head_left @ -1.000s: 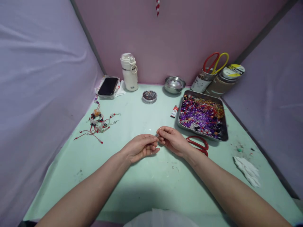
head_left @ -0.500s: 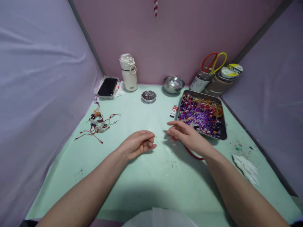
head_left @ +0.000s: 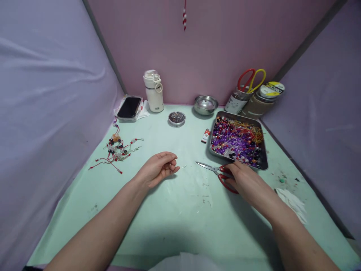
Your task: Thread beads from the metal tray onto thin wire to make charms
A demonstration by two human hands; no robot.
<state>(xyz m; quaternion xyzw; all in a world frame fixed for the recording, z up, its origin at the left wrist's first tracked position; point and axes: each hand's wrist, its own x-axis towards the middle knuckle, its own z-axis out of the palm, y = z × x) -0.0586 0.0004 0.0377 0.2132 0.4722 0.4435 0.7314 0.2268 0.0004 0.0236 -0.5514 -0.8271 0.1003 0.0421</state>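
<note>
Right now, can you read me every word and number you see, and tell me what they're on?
No text is clear enough to quote.
Jar's round yellow-and-white top: big black letters, too blurred.
Label on the scissors holder: too blurred.
Small red-and-white lighter: too small.
Cream bottle: tiny marks near the bottom.
Round tin: marks too small.

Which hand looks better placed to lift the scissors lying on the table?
Probably the right hand. Its fingers are at the handle end of the scissors. The left hand is farther off, beyond the blade end, with its thumb and forefinger brought together.
</note>
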